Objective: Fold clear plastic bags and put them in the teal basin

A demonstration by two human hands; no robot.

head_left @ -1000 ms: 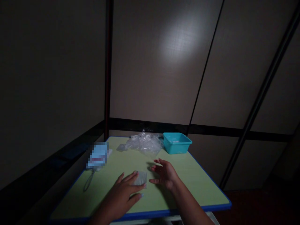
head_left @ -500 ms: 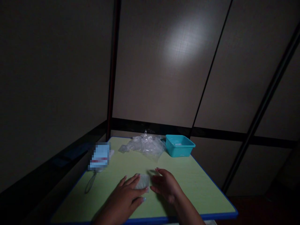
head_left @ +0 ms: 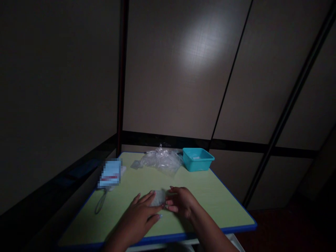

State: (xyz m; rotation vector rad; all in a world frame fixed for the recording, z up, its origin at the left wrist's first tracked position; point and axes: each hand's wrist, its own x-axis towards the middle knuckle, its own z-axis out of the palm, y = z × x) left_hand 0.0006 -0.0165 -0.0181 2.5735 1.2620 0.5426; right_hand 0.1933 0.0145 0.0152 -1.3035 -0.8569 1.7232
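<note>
A small clear plastic packet (head_left: 158, 197) lies on the green table (head_left: 131, 189). My left hand (head_left: 140, 217) rests flat on the table with fingers spread, its fingertips on the packet's left edge. My right hand (head_left: 180, 203) sits at the packet's right edge, fingers curled and pinching it. Both forearms come in from the table's near edge.
A heap of clear plastic bags (head_left: 160, 160) lies at the far side, beside a teal tub (head_left: 198, 159). A blurred blue card with a looped lanyard (head_left: 109, 175) rests near the left edge. Dark wall panels surround the table.
My right hand has moved left from an open hover to close its fingers on the packet's right edge. My left hand has stayed on the packet.
</note>
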